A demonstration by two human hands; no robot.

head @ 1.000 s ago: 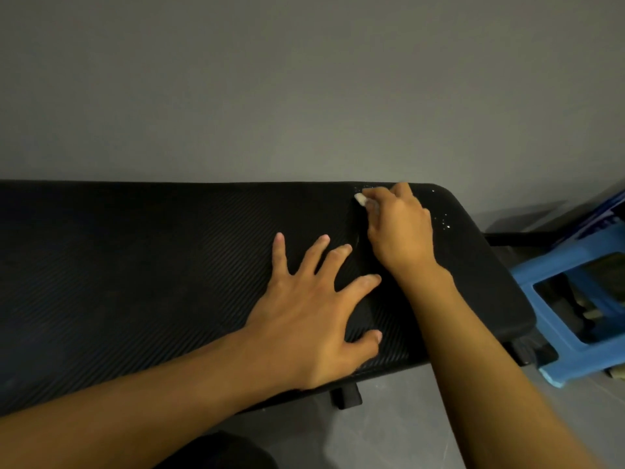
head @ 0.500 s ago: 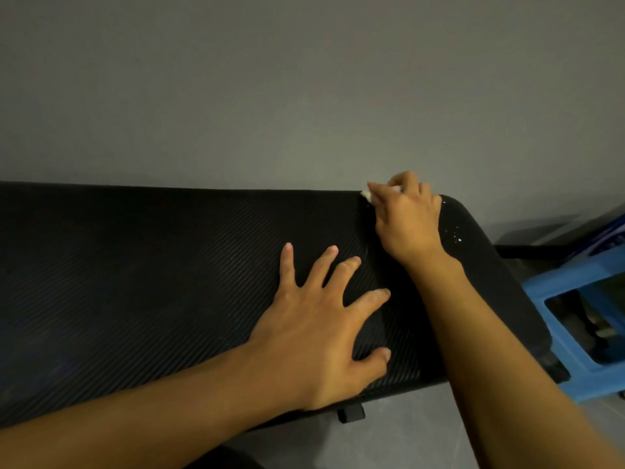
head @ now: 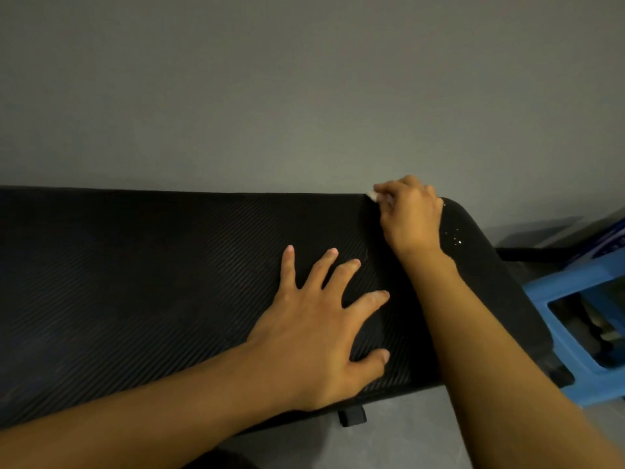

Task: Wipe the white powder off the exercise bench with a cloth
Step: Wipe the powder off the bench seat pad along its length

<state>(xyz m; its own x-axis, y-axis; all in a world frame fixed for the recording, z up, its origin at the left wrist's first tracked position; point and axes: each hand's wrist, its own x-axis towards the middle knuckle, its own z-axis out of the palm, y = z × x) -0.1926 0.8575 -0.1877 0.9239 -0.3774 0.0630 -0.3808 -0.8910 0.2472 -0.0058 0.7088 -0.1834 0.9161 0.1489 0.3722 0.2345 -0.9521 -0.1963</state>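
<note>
1. The right hand (head: 411,214) is bunched around a small white cloth (head: 372,196) at the bench's (head: 169,265) far edge.
2. The left hand (head: 318,333) lies spread flat on the bench, bracing.
3. Powder (head: 455,236) specks lie on the bench just right of the cloth.
4. The cloth looks soft and light; keep it wadded under the fingertips.

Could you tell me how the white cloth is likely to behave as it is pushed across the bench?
The white cloth is bunched almost entirely inside the right hand, so it is probably soft and floppy. It likely drags on the ribbed bench rather than sliding.
</note>
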